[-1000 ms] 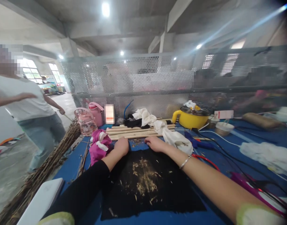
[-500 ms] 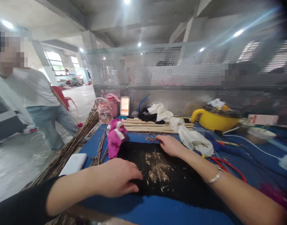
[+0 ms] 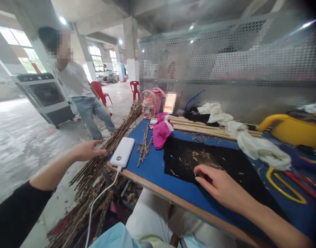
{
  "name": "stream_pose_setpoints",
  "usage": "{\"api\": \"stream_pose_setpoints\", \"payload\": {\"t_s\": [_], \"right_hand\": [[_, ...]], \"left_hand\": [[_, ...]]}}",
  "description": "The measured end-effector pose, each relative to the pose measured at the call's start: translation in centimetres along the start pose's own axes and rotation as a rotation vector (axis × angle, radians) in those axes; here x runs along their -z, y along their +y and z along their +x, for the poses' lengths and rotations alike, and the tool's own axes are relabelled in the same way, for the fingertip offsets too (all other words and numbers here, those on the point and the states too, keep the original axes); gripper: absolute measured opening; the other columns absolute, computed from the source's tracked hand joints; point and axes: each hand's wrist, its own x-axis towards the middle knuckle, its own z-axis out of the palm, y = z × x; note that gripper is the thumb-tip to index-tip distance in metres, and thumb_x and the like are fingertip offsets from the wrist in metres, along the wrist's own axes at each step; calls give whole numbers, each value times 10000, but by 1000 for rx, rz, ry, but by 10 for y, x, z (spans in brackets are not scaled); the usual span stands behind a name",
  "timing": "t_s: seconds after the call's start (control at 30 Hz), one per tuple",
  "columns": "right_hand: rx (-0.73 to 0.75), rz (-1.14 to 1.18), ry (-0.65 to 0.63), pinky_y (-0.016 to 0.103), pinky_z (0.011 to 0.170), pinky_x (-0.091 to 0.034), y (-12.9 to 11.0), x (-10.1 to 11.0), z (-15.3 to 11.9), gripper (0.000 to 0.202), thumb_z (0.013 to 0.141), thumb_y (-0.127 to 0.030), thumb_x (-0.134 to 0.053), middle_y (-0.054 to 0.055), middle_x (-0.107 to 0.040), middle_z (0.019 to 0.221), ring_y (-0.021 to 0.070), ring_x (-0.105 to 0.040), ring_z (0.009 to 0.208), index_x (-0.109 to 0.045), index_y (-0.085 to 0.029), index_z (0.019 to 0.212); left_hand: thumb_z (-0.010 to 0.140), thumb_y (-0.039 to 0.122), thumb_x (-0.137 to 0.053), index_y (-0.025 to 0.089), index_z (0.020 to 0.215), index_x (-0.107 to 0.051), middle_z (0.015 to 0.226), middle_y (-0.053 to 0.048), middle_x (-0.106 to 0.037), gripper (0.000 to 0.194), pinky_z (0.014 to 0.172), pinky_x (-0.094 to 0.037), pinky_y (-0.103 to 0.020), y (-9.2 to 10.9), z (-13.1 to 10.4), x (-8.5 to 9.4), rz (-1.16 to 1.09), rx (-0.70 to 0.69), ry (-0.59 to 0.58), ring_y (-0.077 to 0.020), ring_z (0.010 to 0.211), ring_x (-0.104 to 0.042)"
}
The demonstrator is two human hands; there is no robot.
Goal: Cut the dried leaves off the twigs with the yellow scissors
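Observation:
Over the top of a long bundle of dry brown stalks (image 3: 88, 172) reaches my left hand (image 3: 88, 150). Its fingers are stretched out and hold nothing; I cannot tell whether they touch the stalks. My right hand (image 3: 216, 184) is at the near edge of a black cloth (image 3: 232, 156) spread on the blue tabletop. Its thumb and forefinger are bent, with a small gap and nothing visible between the tips. Pale chaff (image 3: 201, 156) and brown dust lie on the cloth. Short loose stalks (image 3: 144, 146) lie left of it, beside a magenta cloth (image 3: 161, 131).
A white power bank (image 3: 123, 151) with a cable sits at the table's left corner. Behind the cloth are wooden rods (image 3: 199, 128) and white rags (image 3: 261, 148). Yellow-handled scissors (image 3: 284, 187) and a yellow pot (image 3: 297, 129) are at right. A person (image 3: 80, 89) stands beyond the stalks.
My left hand has left the black cloth and moved left to the stalk bundle. My right hand has come from the cloth's far edge to its near edge. The view has turned left.

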Motion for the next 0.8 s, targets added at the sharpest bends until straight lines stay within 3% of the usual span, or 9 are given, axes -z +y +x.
{"api": "stream_pose_setpoints", "payload": {"t_s": [0.1, 0.23, 0.37, 0.47, 0.57, 0.63, 0.8], "right_hand": [[20, 25, -67, 251, 598, -372, -32, -7, 12, 202, 820, -314, -431, 6, -598, 669, 156, -545, 621, -554, -228, 955], [151, 20, -158, 223, 569, -337, -74, -11, 38, 258, 782, -270, -479, -9, -614, 652, 140, -555, 614, -566, -235, 1023], [237, -53, -165, 230, 581, -346, -101, -18, 77, 362, 752, -281, -506, 20, -658, 744, 167, -592, 694, -545, -237, 1109], [202, -119, -203, 256, 613, -388, -115, -24, 110, 381, 731, -280, -504, 77, -676, 859, 211, -619, 785, -570, -196, 1096], [230, -120, -203, 285, 697, -426, -129, -28, 132, 401, 727, -283, -493, 103, -666, 979, 238, -615, 903, -572, -186, 1109], [250, -129, -195, 301, 717, -442, -138, -28, 139, 424, 724, -306, -498, 110, -663, 997, 251, -614, 925, -564, -178, 1122], [197, -283, -266, 344, 702, -468, -151, -23, 143, 308, 720, -267, -480, 163, -674, 938, 284, -631, 888, -652, -128, 935]], "left_hand": [[677, 621, -483, 128, 1176, -508, 1114, -91, -625, 702, 786, -426, -258, -1, 2, -16, -96, -80, -85, -237, 964, -582], [670, 530, -501, 150, 951, -612, 946, -80, -670, 486, 720, -430, -286, -2, 13, -27, -65, -79, 4, -250, 872, -603], [680, 391, -466, 155, 830, -616, 839, -56, -673, 317, 664, -424, -269, -5, 21, -30, -80, -65, -10, -221, 793, -615], [663, 420, -489, 148, 903, -599, 928, -70, -669, 379, 690, -433, -274, -6, 25, -28, -110, -62, -27, -229, 841, -612], [688, 550, -443, 120, 971, -585, 1000, -132, -654, 534, 730, -435, -315, -5, 34, -21, -87, 20, 37, -265, 890, -606], [714, 589, -388, 94, 1003, -584, 1017, -170, -646, 605, 758, -432, -338, -2, 42, -17, -68, 53, 75, -283, 915, -602], [712, 634, -369, 122, 903, -630, 955, -159, -669, 606, 745, -440, -335, 4, 66, -18, -36, -20, 18, -292, 895, -619]]}}
